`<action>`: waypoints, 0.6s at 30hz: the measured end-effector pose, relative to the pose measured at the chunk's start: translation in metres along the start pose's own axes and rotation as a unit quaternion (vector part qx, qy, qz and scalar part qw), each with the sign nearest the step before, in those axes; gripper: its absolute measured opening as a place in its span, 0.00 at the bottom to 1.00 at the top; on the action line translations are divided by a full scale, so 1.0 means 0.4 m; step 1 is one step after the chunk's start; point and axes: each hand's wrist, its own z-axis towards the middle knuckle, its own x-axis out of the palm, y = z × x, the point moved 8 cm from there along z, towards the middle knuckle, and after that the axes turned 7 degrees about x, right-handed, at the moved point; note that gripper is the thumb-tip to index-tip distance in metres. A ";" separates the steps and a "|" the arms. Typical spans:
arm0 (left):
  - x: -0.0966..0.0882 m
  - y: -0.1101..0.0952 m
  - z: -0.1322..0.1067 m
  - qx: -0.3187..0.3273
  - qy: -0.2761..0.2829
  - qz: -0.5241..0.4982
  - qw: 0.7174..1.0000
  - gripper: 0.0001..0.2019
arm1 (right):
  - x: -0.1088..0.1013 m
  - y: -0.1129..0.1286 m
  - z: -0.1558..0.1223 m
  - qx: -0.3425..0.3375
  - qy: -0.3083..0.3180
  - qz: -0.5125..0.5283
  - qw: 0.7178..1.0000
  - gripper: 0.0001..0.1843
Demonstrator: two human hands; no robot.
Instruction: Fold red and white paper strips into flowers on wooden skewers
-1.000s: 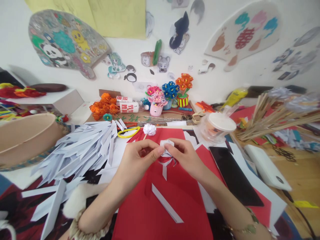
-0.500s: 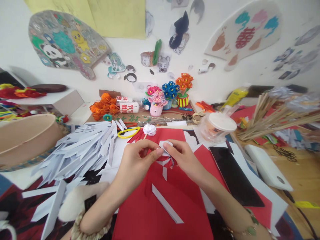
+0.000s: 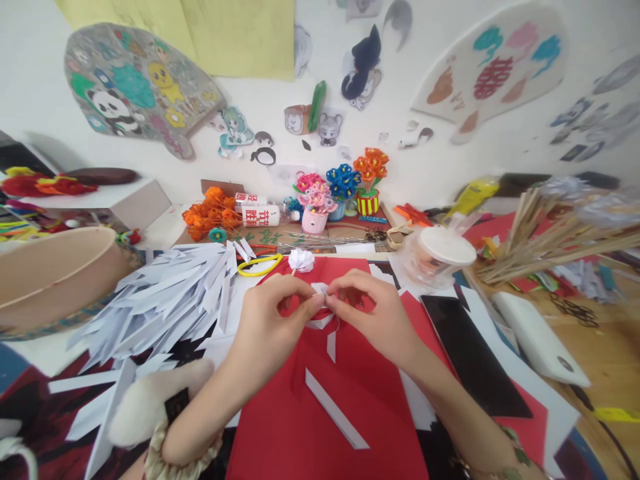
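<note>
Above a red sheet [image 3: 320, 413], my left hand [image 3: 280, 320] and my right hand [image 3: 373, 317] meet at the fingertips. Both pinch a small folded white paper piece [image 3: 320, 321], which is partly hidden behind the fingers. A narrow folded paper strip [image 3: 337, 408] lies slanted on the red sheet, with a shorter strip [image 3: 331, 347] just below my hands. Beyond my left hand rests a round white paper flower [image 3: 301, 261] on a thin stick. A heap of folded white strips [image 3: 170, 300] spreads out left of my left hand.
A tan round basket [image 3: 55, 280] stands at far left. To the right lie a black phone-like slab [image 3: 470, 353], a lidded clear cup [image 3: 440, 250], a white power bank [image 3: 540, 340] and a bundle of wooden sticks [image 3: 540, 233]. Behind are craft flower pots [image 3: 315, 217] and a yellow ring [image 3: 260, 265].
My right hand has turned so its thumb and fingertips now meet my left fingertips on the paper piece. The whole view has shifted slightly; the surrounding objects stay put.
</note>
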 end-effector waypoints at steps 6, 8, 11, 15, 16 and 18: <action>0.023 0.006 0.002 0.012 0.035 0.043 0.998 0.08 | 0.006 -0.029 0.001 0.051 0.024 -0.009 0.998 0.06; 0.023 0.014 0.000 -0.003 0.025 0.061 0.998 0.07 | 0.001 -0.025 -0.002 0.050 0.002 -0.007 0.999 0.06; 0.016 0.016 -0.001 -0.014 0.005 0.085 0.996 0.08 | -0.006 0.001 -0.011 0.022 -0.043 -0.017 0.999 0.05; 0.022 0.016 -0.002 -0.037 0.024 0.059 0.997 0.07 | -0.013 0.042 -0.026 -0.028 -0.095 -0.045 0.994 0.05; 0.023 0.016 -0.003 -0.045 0.030 0.050 0.997 0.07 | -0.015 0.047 -0.029 -0.036 -0.102 -0.047 0.993 0.05; 0.023 0.015 -0.003 -0.057 0.036 0.039 0.997 0.06 | -0.016 0.045 -0.028 -0.039 -0.098 -0.030 0.994 0.05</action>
